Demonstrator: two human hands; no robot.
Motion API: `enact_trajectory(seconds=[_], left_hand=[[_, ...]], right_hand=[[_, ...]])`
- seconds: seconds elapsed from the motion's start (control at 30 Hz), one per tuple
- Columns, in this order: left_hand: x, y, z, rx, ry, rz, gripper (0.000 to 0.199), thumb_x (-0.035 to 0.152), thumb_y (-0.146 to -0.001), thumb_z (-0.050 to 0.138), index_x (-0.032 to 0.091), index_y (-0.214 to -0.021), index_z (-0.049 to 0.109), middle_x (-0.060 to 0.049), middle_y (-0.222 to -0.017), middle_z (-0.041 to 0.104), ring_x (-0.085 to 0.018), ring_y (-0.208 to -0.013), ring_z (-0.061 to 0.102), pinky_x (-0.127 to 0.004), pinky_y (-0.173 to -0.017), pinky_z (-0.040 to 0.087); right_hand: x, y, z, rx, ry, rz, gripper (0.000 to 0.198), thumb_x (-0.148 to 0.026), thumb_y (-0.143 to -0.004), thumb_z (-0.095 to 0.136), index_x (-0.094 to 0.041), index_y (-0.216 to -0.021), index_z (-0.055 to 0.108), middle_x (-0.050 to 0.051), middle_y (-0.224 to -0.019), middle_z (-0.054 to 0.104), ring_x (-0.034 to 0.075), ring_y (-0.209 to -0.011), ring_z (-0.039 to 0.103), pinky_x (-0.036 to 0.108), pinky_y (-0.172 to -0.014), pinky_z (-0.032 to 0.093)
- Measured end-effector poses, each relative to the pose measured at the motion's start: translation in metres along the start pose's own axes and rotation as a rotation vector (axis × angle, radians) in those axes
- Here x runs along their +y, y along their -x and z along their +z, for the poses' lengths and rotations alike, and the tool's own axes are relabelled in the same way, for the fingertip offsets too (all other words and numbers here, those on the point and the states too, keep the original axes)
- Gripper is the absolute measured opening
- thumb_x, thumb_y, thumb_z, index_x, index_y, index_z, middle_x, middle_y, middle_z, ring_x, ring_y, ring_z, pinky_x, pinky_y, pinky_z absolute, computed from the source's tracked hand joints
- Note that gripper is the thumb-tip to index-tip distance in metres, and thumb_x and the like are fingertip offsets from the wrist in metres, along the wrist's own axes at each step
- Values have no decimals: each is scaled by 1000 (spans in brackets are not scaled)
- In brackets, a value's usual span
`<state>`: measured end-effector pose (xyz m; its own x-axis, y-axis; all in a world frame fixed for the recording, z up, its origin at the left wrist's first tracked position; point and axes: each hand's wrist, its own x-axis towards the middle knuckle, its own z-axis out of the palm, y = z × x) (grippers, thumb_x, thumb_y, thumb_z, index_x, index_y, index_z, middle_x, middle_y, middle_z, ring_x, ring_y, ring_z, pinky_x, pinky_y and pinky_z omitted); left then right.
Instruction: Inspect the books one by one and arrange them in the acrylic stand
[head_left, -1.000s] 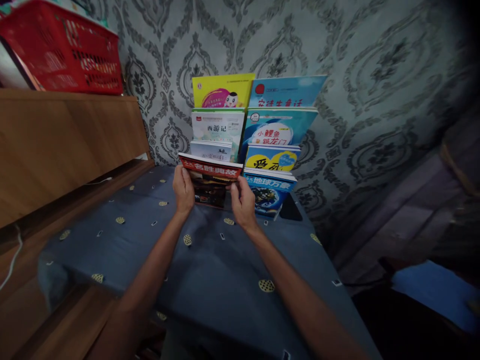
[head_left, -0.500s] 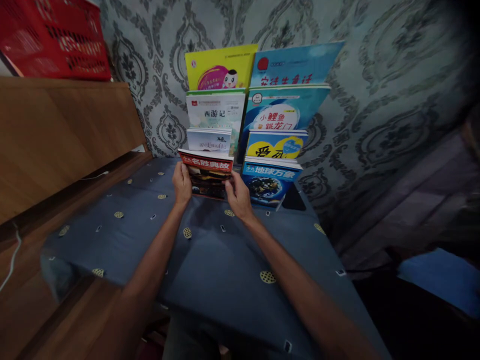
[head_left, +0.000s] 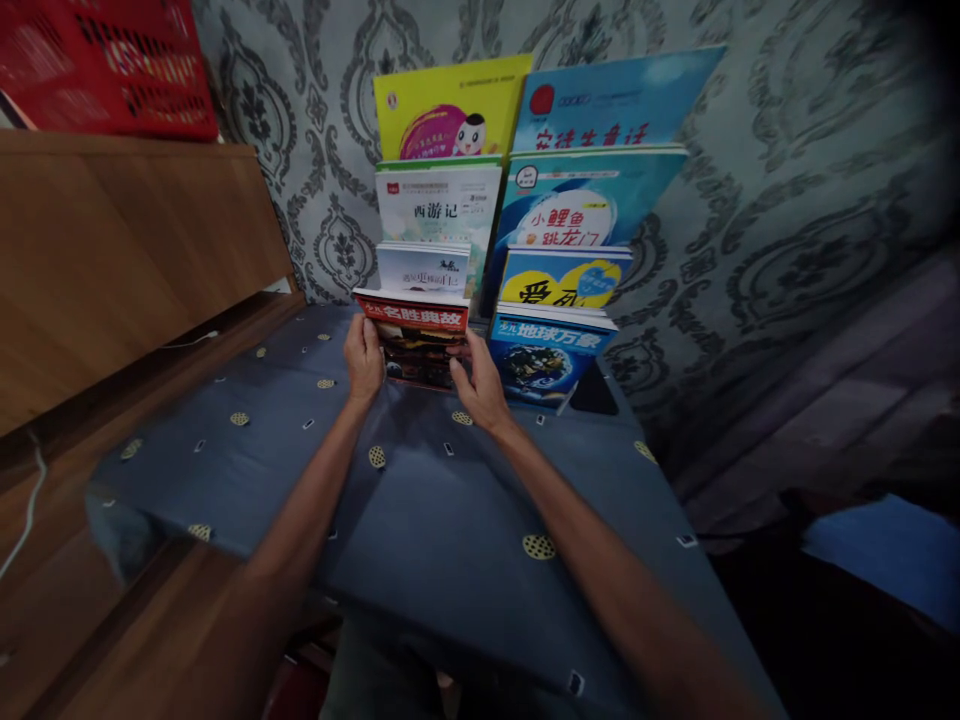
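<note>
My left hand (head_left: 364, 357) grips the left edge of a book with a red title band (head_left: 417, 340), and my right hand (head_left: 480, 382) grips its right edge. The book stands nearly upright at the front of the left column of books. Behind it rise a pale book (head_left: 424, 270), a white and green book (head_left: 439, 205) and a yellow book (head_left: 450, 100). Beside my right hand, a blue book with a globe (head_left: 551, 360) fronts the right column. A yellow and blue book (head_left: 566, 280), a teal book (head_left: 592, 195) and a tall blue book (head_left: 615, 100) stand behind it.
A dark grey-blue cloth with yellow spots (head_left: 442, 530) covers the table. Against the patterned wall (head_left: 337, 180) the books rise in steps. On the left is a wooden cabinet (head_left: 135, 260) bearing a red basket (head_left: 112, 80). A black object (head_left: 595, 392) lies right of the globe book.
The view has shifted slightly, so the books appear larger and higher. Both hands keep hold of the red-titled book, which stays at the front of the left column.
</note>
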<state>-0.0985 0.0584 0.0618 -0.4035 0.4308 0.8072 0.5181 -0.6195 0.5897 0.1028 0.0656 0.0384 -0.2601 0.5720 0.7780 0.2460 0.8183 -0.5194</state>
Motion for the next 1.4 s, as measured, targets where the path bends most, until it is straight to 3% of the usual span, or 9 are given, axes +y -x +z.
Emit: enact_trajectory(seconds=[0.27, 0.47, 0.73, 0.9, 1.07, 1.2, 1.3, 1.4], left_hand=[[-9, 2, -1, -69, -101, 12, 52, 64, -102, 32, 21, -81, 54, -2, -78, 56, -17, -74, 53, -33, -77, 49], [-13, -1, 8, -128, -149, 46, 51, 61, -104, 30, 21, -90, 58, -7, -87, 62, -21, -85, 59, -37, -83, 49], [-30, -6, 11, -121, -165, 24, 57, 70, -100, 25, 23, -82, 52, -3, -78, 53, -18, -76, 52, -35, -79, 47], [-41, -7, 10, -132, -206, 8, 60, 73, -98, 21, 23, -81, 49, -2, -77, 50, -19, -74, 50, -36, -78, 45], [-41, -6, 8, -164, -274, 32, 51, 60, -104, 24, 23, -80, 49, -4, -78, 53, -21, -81, 55, -39, -86, 47], [-24, -8, 4, -150, -410, 52, 30, 40, -104, 36, 18, -109, 56, -13, -106, 62, -26, -108, 59, -46, -101, 46], [-3, -17, 2, -152, -528, 182, 43, 28, -98, 47, 14, -139, 46, -21, -140, 52, -30, -137, 45, -50, -115, 37], [15, -29, 3, -292, -585, 348, 53, 16, -96, 43, 18, -149, 41, -17, -157, 41, -29, -151, 31, -50, -123, 29]], right_hand=[[9, 4, 1, -37, -43, 52, 55, -34, -99, 44, -25, -153, 33, 14, -134, 58, 27, -112, 63, 55, -103, 51], [18, 6, 4, -57, -7, 130, 65, -28, -94, 48, -18, -154, 29, 18, -137, 55, 27, -108, 65, 52, -102, 53], [13, 6, 7, -83, 24, 145, 76, -21, -92, 48, -24, -162, 17, 14, -122, 52, 26, -109, 63, 51, -100, 54], [20, 7, 10, -119, 77, 154, 77, -20, -92, 50, -27, -162, 19, 11, -117, 51, 25, -106, 61, 53, -104, 50], [29, 10, 15, -107, 103, 148, 76, -19, -91, 48, -23, -161, 20, 11, -114, 50, 26, -105, 59, 51, -104, 49], [33, 13, 18, -83, 119, 152, 75, -17, -91, 44, -22, -162, 19, 11, -113, 50, 27, -108, 58, 52, -106, 48], [33, 13, 19, -88, 117, 169, 75, -18, -92, 44, -20, -162, 19, 12, -115, 49, 27, -109, 58, 52, -107, 47], [31, 12, 18, -97, 109, 176, 75, -16, -92, 44, -20, -162, 17, 12, -116, 49, 26, -110, 58, 50, -109, 46]])
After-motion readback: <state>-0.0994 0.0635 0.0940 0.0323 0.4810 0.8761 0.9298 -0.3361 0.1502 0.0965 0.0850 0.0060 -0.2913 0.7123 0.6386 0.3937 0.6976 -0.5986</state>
